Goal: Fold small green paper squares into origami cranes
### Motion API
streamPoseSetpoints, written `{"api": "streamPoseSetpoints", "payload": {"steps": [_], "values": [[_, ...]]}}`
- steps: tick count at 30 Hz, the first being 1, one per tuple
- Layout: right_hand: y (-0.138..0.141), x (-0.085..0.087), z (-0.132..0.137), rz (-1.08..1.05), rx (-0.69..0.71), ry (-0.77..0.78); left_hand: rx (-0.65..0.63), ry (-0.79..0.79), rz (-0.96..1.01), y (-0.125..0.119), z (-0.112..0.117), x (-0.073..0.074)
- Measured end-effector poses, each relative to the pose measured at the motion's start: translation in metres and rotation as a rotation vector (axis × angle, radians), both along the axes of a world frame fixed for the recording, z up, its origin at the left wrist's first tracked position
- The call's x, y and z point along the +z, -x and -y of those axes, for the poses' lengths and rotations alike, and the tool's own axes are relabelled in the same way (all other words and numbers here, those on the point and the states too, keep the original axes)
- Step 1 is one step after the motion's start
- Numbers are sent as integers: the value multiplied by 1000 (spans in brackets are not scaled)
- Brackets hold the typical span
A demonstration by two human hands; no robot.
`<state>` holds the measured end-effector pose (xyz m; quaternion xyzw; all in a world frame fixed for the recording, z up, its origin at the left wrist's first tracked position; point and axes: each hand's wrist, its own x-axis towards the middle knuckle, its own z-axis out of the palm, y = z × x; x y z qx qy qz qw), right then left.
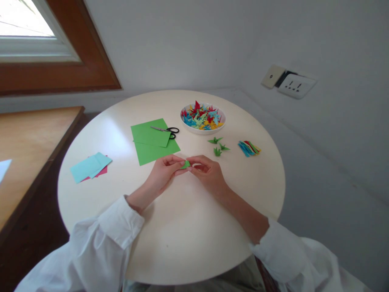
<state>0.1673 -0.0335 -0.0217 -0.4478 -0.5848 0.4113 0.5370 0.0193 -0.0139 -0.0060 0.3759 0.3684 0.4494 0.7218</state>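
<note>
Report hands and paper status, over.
Left hand and right hand both pinch the green paper piece. Green folded figures just beyond. Nothing blocking.

Far on the round table (182,235), scissors (166,130) lie on green sheets (154,152). To the right are a bowl (203,131) of paper cranes (203,117) and three green cranes (217,151).

Small folded green paper piece (185,164), flat, just above the round table's middle.

Green paper scrap (185,164); black-handled scissors (170,131); cream table (188,227).
</note>
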Motion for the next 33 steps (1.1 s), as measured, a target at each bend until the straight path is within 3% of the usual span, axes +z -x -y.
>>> {"api": "streamPoseSetpoints", "payload": {"steps": [7, 24, 33], "values": [[0, 0, 0, 87, -48, -43, -41, -38, -5, 1, 0, 1], [2, 2, 2, 118, -114, -56, 79, -71, -138, -3, 4, 10], [3, 1, 1, 140, -136, -61, 87, -79, -186, -3, 3, 5]]}}
